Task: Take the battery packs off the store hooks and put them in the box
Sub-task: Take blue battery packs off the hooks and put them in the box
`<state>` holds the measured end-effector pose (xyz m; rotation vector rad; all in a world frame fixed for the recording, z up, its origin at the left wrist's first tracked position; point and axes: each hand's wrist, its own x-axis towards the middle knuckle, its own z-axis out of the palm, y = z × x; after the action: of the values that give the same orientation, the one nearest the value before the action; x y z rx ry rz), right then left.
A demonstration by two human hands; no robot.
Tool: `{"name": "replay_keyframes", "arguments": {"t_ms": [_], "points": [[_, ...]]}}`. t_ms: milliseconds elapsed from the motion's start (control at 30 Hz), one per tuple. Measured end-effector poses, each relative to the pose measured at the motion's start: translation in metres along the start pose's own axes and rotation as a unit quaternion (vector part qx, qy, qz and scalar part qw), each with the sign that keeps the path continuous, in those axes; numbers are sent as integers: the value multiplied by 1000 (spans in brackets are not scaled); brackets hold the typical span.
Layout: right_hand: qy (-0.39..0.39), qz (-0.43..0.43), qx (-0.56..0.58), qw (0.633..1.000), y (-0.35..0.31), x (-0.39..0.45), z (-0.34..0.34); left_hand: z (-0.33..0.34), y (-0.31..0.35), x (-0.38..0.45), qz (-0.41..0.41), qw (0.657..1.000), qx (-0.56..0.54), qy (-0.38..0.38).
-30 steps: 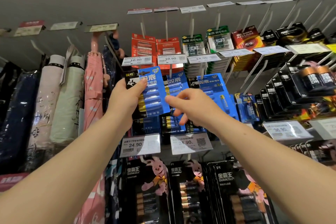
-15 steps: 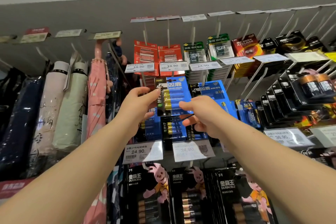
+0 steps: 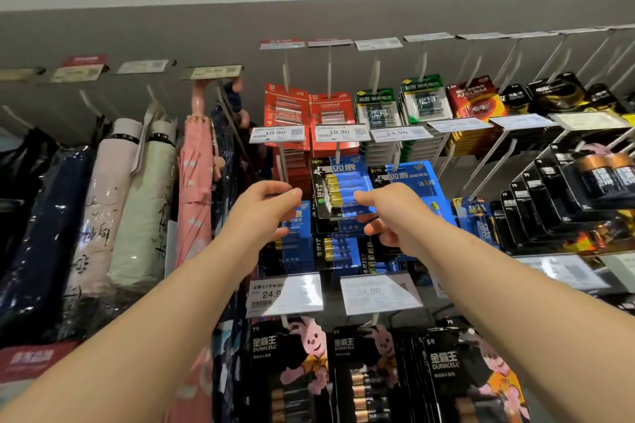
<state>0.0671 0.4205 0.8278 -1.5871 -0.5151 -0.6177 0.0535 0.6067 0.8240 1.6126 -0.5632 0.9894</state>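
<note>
Blue battery packs hang on store hooks in the middle of the rack. My right hand [image 3: 388, 213] pinches the centre blue pack [image 3: 340, 189], thumb on its front and fingers underneath; the pack still hangs under its hook. My left hand [image 3: 264, 213] has curled fingers, with thumb and forefinger together just below the bare left hook [image 3: 281, 165]. A second blue pack [image 3: 297, 221] sits against its fingers, mostly hidden; it seems held. More blue packs [image 3: 412, 178] hang to the right. No box is in view.
Red packs [image 3: 285, 110] and green packs [image 3: 378, 110] hang above, black Duracell packs [image 3: 285, 371] below and to the right [image 3: 549, 182]. Price tags [image 3: 283, 295] stick out in front of the hooks. Folded umbrellas [image 3: 196, 182] hang at the left.
My left hand has dropped below the left hook with its blue pack. My right hand has closed on the centre pack. The view has tilted upward.
</note>
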Motion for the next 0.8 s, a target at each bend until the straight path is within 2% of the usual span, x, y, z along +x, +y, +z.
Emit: {"name": "replay_keyframes", "arguments": {"t_ms": [233, 367, 500, 633, 800], "points": [[6, 33, -24, 999, 1, 0, 8, -8, -5, -4, -2, 1000, -12, -16], [-3, 26, -54, 998, -2, -5, 5, -9, 1, -4, 31, 999, -12, -28], [22, 5, -83, 996, 0, -16, -10, -6, 3, -10, 59, 997, -28, -41], [24, -7, -96, 995, 9, -49, -26, 1, 8, -40, 77, 991, -65, -84], [3, -40, -82, 996, 30, -131, -51, 19, 16, -110, 72, 982, -87, -151]]}}
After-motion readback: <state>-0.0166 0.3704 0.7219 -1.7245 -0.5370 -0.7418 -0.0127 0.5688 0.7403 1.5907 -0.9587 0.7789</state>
